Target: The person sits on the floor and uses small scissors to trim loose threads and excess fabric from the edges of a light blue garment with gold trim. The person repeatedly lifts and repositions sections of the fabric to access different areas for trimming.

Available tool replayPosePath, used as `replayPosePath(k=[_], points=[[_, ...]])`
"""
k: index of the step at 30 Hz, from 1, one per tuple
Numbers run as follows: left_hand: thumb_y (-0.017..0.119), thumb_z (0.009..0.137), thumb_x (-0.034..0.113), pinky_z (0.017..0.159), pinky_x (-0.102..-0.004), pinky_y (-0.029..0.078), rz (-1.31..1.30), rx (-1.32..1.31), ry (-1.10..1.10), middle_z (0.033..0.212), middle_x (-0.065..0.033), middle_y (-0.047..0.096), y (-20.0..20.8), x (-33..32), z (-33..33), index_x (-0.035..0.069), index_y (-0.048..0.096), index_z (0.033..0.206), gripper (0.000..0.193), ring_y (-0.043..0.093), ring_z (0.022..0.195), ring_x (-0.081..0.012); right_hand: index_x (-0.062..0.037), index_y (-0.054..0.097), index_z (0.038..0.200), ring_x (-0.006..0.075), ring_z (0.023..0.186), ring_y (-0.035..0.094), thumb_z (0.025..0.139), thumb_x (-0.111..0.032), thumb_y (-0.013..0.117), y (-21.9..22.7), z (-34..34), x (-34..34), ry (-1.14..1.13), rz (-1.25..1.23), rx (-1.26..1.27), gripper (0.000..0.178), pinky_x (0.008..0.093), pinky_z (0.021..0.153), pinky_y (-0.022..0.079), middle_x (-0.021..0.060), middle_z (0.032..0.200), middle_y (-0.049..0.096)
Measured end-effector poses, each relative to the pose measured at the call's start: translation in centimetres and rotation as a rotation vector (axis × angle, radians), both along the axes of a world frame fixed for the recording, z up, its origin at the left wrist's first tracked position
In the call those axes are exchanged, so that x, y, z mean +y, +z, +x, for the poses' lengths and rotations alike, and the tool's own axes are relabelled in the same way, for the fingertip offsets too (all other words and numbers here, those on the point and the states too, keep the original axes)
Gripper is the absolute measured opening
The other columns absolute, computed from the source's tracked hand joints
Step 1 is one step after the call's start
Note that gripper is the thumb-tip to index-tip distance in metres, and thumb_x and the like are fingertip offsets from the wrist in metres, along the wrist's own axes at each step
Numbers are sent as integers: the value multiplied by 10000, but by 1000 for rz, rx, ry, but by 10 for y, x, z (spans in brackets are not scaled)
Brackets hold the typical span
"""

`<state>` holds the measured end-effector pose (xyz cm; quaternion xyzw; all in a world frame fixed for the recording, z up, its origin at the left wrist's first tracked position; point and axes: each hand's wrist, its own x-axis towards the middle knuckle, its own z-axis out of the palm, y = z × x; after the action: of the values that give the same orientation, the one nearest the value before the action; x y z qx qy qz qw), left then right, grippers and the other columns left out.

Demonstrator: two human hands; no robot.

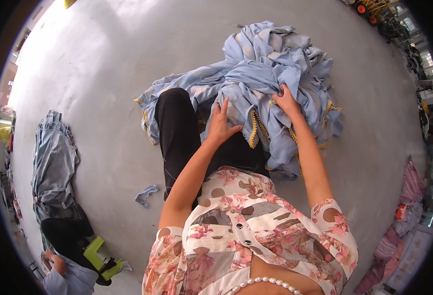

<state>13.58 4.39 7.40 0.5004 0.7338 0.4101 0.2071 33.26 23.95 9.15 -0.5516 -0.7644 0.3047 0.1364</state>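
A big heap of light blue cloth with yellow beaded trim lies in front of me and over my lap. My left hand rests on its near side, thumb and fingers spread. Further right, my right hand grips a fold of the same cloth, its fingertips partly hidden in the fabric. My bent knee in black trousers stands against the left part of the heap. Folds cover the rest of the trim in places.
A small blue scrap lies on the grey floor. At left, another person sits by a grey-blue cloth pile, near a lime-green object. Pink bundles line the right edge.
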Motion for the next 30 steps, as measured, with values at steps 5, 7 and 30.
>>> replayPosePath(k=[5,7,30], points=[[705,726,108,682,-364,474,106,5,106,819,-154,630,-18,44,-14,47,638,868,169,624,758,-283,16,445,1233,208,995,576,769,-236,691,-26,10,13,-32,28,261,583,313,861,451,141,1102,565],[688,728,133,689,-368,478,113,-181,267,745,-144,632,-16,68,-28,38,632,825,147,627,743,-307,10,438,1235,191,990,578,778,-221,690,-18,6,21,12,47,171,570,304,847,453,130,1098,562],[658,728,98,649,-397,484,-41,-143,-882,750,-157,633,8,-7,130,46,616,914,198,628,728,-333,20,573,1071,123,880,547,858,-251,633,-31,142,-158,-342,-377,434,351,255,801,433,43,963,601]])
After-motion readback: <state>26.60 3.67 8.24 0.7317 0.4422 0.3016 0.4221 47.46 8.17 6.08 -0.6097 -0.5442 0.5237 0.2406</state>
